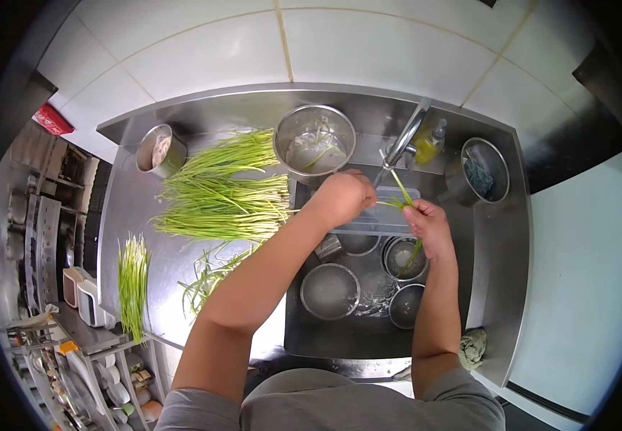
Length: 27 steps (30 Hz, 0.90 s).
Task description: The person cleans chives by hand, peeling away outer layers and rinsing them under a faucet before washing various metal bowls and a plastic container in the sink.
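Note:
My left hand [343,197] is closed over the sink, its fingers pinched at one end of a thin green strand. To its right my right hand [428,224] grips a green stalk [399,188], whose pale end points up toward the faucet [406,136] and whose leaves hang below my fingers. A large pile of green stalks [228,190] lies on the steel counter at the left, pale ends toward the sink. Loose thin stalks [214,276] are scattered below it, and a smaller bundle [133,284] lies farther left.
Metal bowls [330,291] and a clear plastic container [375,215] sit in the sink [311,341]. Behind stand a steel pot [314,140] with scraps, a soap bottle [431,146], another pot [485,171] and a steel canister [161,151]. A green cloth [472,347] lies at right.

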Motion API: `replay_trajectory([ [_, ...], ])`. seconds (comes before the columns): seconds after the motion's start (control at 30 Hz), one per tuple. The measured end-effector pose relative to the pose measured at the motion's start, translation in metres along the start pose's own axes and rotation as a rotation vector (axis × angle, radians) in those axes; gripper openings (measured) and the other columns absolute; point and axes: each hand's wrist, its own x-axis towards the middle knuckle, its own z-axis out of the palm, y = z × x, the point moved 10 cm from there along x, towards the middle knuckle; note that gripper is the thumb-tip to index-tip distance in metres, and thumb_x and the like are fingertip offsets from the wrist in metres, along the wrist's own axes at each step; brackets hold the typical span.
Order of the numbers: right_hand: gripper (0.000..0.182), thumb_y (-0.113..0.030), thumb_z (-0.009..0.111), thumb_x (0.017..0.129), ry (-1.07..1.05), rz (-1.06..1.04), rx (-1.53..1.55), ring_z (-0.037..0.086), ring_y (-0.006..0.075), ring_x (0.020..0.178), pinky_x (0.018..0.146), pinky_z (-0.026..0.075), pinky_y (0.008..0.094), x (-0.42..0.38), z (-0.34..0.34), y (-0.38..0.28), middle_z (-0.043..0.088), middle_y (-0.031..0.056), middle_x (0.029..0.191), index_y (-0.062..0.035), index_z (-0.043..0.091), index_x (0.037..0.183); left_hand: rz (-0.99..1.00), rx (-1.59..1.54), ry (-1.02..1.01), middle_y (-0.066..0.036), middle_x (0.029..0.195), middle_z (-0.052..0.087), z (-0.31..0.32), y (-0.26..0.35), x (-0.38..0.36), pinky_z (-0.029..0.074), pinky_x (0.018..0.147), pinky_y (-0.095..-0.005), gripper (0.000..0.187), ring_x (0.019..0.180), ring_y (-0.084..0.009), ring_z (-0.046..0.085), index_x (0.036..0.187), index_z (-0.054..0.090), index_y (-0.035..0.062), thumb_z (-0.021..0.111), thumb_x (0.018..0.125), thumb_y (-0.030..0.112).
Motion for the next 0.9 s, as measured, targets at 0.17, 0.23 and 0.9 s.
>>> replay_trajectory([
  [0.17,0.011,-0.013,0.065,0.083,-0.002,-0.001,0.007,0.03,0.0006,0.043,0.039,0.022,0.0169,0.0,0.0,-0.004,0.045,-0.005,0.059,-0.0057,0.057,0.079,-0.093,-0.127,0.211,-0.013,0.08,0.063,-0.007,-0.004,-0.001,0.048,0.071,-0.0359,0.007,0.075,-0.0278,0.06,0.08,0.064,0.0032,0.063,0.077,0.009],
  [0.23,0.011,-0.012,0.064,0.083,0.023,0.009,0.032,0.029,0.0006,0.043,0.039,0.022,0.0166,0.0,0.0,-0.004,0.045,-0.005,0.058,-0.0057,0.057,0.079,-0.332,-0.342,0.263,-0.015,0.079,0.063,-0.006,-0.021,-0.007,0.048,0.069,-0.0352,0.007,0.073,-0.0278,0.06,0.081,0.062,0.0022,0.062,0.08,0.009],
  [0.9,0.016,-0.022,0.052,0.092,-0.362,0.135,0.303,0.036,0.0061,0.048,0.045,0.029,0.0194,0.023,0.098,0.014,0.048,0.0004,0.065,-0.0063,0.055,0.093,-0.692,-1.029,0.19,-0.011,0.087,0.063,0.038,-0.04,-0.047,0.048,0.073,-0.0345,0.044,0.083,-0.0181,0.059,0.11,0.06,0.001,0.053,0.09,0.039],
])
